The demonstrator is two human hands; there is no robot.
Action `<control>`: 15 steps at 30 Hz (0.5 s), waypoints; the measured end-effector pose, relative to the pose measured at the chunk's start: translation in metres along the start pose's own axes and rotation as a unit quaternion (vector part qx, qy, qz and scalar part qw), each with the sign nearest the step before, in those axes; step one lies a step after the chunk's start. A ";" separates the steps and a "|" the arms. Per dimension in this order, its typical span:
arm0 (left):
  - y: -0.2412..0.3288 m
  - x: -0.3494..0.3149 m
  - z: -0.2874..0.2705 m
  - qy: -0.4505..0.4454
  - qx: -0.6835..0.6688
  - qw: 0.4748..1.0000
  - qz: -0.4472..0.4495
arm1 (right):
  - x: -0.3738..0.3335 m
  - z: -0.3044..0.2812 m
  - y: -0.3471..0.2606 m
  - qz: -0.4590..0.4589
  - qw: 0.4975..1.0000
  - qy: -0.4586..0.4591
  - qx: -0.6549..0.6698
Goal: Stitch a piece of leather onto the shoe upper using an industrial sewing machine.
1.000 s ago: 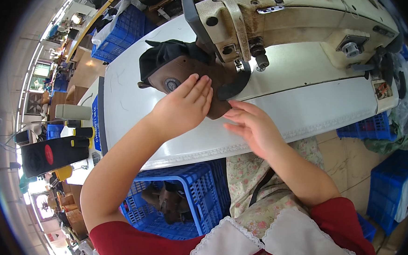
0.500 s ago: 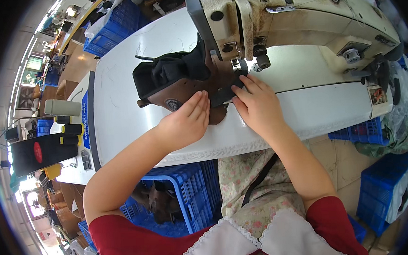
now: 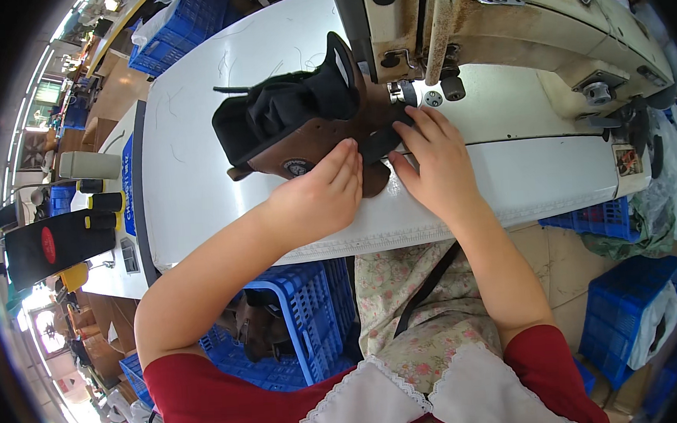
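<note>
A brown leather piece (image 3: 322, 137) with black fabric bunched on top (image 3: 278, 110) and a round emblem lies on the white sewing table, its right end by the needle area of the sewing machine (image 3: 490, 35). My left hand (image 3: 325, 189) is on its near edge, fingers pressed together and thumb hidden. A black strip (image 3: 381, 142) runs along the leather toward the presser foot (image 3: 402, 93). My right hand (image 3: 438, 163) rests fingertips at the strip's right end, fingers stretched and thumb apart. The needle tip is too small to make out.
Under the table at the left stands a blue crate (image 3: 306, 322) with brown pieces inside. Further blue crates (image 3: 624, 318) stand at right and far left. Thread spools (image 3: 107, 202) sit beside a black panel (image 3: 57, 244) at left. Loose threads lie on the white tabletop (image 3: 186, 135).
The whole view has shifted slightly. A black loop-shaped flap now stands up more visibly beside the machine head. Both hands stay on the work, the right one's fingers a little further apart.
</note>
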State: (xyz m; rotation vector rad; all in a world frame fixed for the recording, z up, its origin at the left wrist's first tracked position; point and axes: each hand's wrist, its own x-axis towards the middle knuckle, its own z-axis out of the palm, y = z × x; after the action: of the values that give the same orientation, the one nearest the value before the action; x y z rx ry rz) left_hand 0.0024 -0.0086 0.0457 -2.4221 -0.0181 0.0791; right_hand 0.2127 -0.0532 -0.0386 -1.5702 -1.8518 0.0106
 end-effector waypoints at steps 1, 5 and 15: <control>0.001 0.002 -0.001 -0.001 -0.001 1.000 -0.001 | 0.001 -0.001 -0.001 -0.001 1.000 -0.001 0.000; 0.003 0.007 -0.004 -0.013 0.000 1.000 0.002 | 0.001 -0.007 0.000 -0.011 1.000 -0.025 -0.005; 0.005 0.009 -0.007 -0.029 -0.006 1.000 0.000 | 0.003 -0.009 0.005 -0.041 0.999 -0.029 -0.007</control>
State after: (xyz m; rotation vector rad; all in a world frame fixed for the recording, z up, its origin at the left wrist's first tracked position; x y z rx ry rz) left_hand 0.0114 -0.0172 0.0472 -2.4311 -0.0455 0.1484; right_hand 0.2220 -0.0528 -0.0324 -1.5165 -1.9636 0.0062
